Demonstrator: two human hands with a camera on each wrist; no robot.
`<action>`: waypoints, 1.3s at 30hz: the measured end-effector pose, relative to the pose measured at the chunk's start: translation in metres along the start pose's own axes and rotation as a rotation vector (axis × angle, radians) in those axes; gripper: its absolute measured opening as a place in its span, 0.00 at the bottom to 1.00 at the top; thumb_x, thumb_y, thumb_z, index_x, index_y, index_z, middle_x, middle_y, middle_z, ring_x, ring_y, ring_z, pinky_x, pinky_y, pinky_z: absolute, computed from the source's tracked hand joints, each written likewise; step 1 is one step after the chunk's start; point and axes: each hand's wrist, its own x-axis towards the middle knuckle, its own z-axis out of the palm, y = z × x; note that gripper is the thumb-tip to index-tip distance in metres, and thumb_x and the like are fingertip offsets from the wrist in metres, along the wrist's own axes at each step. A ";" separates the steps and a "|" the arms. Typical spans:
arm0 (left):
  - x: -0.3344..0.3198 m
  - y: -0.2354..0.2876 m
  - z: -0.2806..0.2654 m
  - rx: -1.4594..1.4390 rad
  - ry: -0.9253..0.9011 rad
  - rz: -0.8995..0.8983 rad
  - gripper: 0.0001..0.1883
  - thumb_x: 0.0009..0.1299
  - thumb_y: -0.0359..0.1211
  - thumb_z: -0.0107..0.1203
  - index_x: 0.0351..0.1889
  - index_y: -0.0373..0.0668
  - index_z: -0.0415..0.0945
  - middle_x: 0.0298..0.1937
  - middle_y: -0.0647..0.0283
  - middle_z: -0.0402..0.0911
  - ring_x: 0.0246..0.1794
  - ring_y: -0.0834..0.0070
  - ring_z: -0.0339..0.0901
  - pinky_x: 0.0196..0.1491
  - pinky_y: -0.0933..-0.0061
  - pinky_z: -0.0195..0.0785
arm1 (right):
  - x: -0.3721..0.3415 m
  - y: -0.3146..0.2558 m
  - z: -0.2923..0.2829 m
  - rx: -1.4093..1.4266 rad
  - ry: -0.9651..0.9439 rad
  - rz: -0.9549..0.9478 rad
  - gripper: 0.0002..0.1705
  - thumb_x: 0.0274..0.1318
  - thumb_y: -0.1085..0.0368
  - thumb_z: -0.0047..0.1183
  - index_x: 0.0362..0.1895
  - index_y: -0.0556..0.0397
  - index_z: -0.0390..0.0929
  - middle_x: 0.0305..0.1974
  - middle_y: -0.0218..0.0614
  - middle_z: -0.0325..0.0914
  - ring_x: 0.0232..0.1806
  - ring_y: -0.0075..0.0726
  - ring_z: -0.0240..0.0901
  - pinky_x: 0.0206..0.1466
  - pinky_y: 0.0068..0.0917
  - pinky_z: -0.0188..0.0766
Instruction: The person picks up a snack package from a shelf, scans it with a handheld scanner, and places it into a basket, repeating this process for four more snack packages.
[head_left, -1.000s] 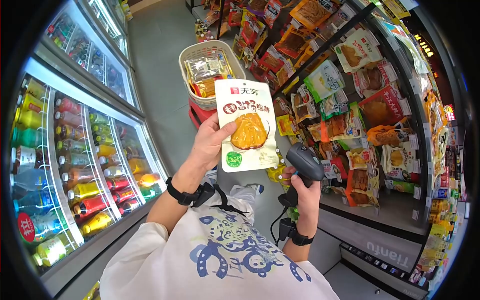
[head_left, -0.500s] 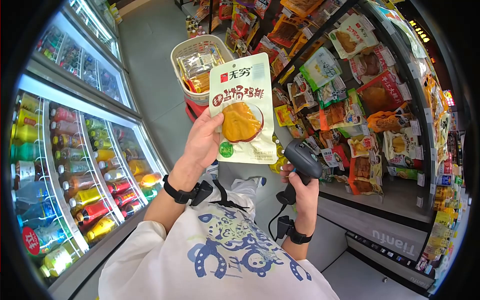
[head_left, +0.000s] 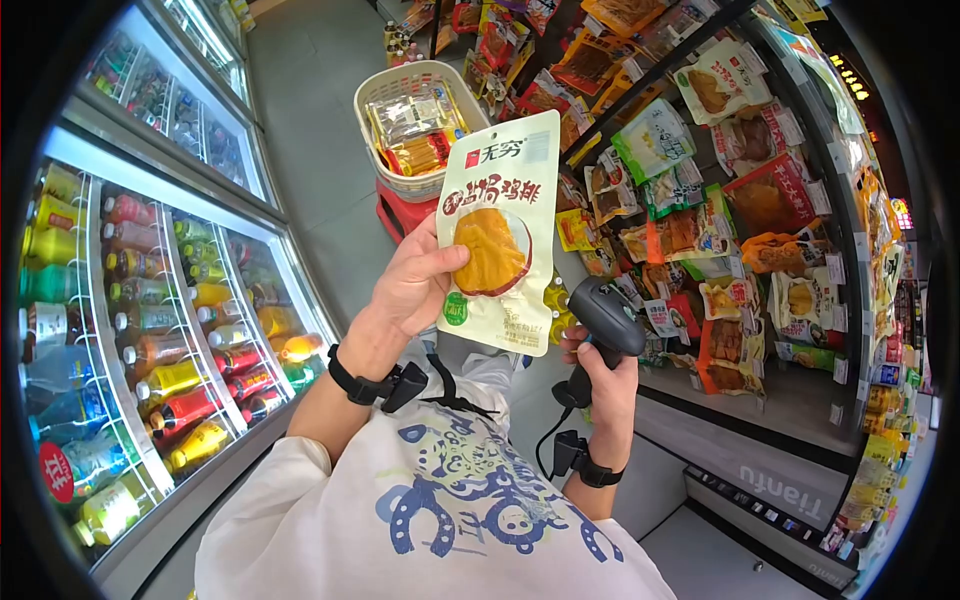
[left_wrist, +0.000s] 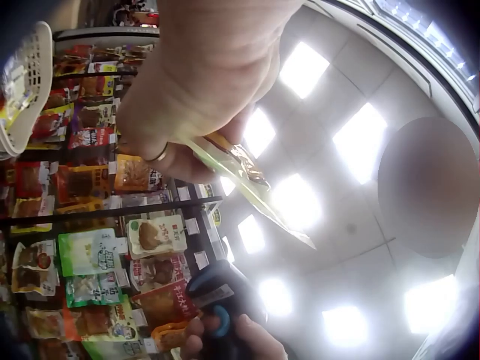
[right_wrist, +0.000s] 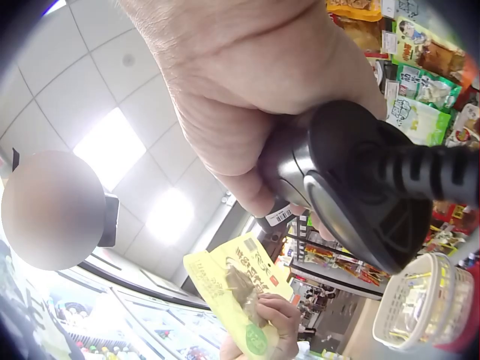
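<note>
Pouch: cream flat packet [head_left: 502, 225] with red and dark print, a golden-brown food picture and a green round mark [head_left: 455, 308] near its lower left; held up before the person's body, printed face toward the head camera, top leaning right.
Left hand [head_left: 415, 278]: grips the pouch at its left edge; thumb lies on the printed face, other fingers pass behind. The left wrist view shows a ring [left_wrist: 159, 153] on one finger.
Right hand [head_left: 608, 385]: fingers closed round the handle of the scanner; thumb lies on the near side of the grip.
Scanner: black handheld unit [head_left: 612, 318], head uppermost, just beside the lower right of the pouch in the head view; depth gap cannot be told. A blue part [left_wrist: 222, 321] shows at the grip in the left wrist view. Cable [head_left: 543, 455] runs down from the handle.
Basket: pale perforated container [head_left: 410, 184] beyond the left hand, holding shiny packets [head_left: 405, 112]; a red object [head_left: 391, 212] sits beneath.
Wrists: black band on each, left [head_left: 358, 384] and right [head_left: 600, 475].
Cooler, left side: bottles [head_left: 200, 445] in rows behind glass.
Rack, right side: packaged food [head_left: 770, 190] in many colours; "Tianfu" lettering [head_left: 782, 484] along the lower panel.
</note>
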 end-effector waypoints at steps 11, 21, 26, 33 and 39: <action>-0.003 -0.006 -0.029 -0.363 -0.154 -0.091 0.21 0.68 0.47 0.45 0.47 0.38 0.70 0.27 0.65 0.65 0.27 0.73 0.65 0.31 0.73 0.62 | -0.001 -0.003 0.004 0.022 -0.042 -0.025 0.19 0.52 0.75 0.53 0.51 0.59 0.73 0.41 0.40 0.78 0.40 0.34 0.78 0.41 0.27 0.75; 0.002 -0.011 -0.018 -0.550 -0.310 -0.152 0.24 0.66 0.47 0.48 0.48 0.34 0.66 0.27 0.65 0.62 0.26 0.74 0.61 0.33 0.74 0.57 | 0.000 -0.007 0.008 0.022 -0.076 -0.035 0.19 0.52 0.75 0.53 0.51 0.59 0.73 0.42 0.40 0.79 0.41 0.33 0.78 0.43 0.27 0.75; 0.007 -0.009 -0.011 -0.540 -0.352 -0.166 0.22 0.66 0.46 0.48 0.46 0.36 0.65 0.26 0.66 0.62 0.26 0.74 0.61 0.33 0.73 0.57 | -0.005 -0.012 0.014 -0.035 -0.138 -0.100 0.21 0.51 0.76 0.51 0.53 0.60 0.71 0.42 0.42 0.78 0.42 0.37 0.77 0.42 0.32 0.75; 0.014 -0.012 -0.014 -0.502 -0.434 -0.164 0.23 0.63 0.48 0.53 0.43 0.38 0.64 0.25 0.67 0.61 0.26 0.75 0.63 0.32 0.75 0.58 | -0.012 -0.021 0.025 -0.024 -0.185 -0.120 0.17 0.49 0.78 0.54 0.46 0.60 0.75 0.36 0.37 0.80 0.37 0.26 0.75 0.41 0.24 0.72; 0.017 -0.018 -0.021 -0.497 -0.510 -0.281 0.27 0.61 0.50 0.55 0.45 0.37 0.65 0.25 0.67 0.61 0.25 0.75 0.63 0.32 0.76 0.59 | -0.011 -0.033 0.029 -0.088 -0.220 -0.229 0.18 0.49 0.77 0.53 0.48 0.62 0.74 0.40 0.40 0.79 0.39 0.32 0.76 0.41 0.28 0.74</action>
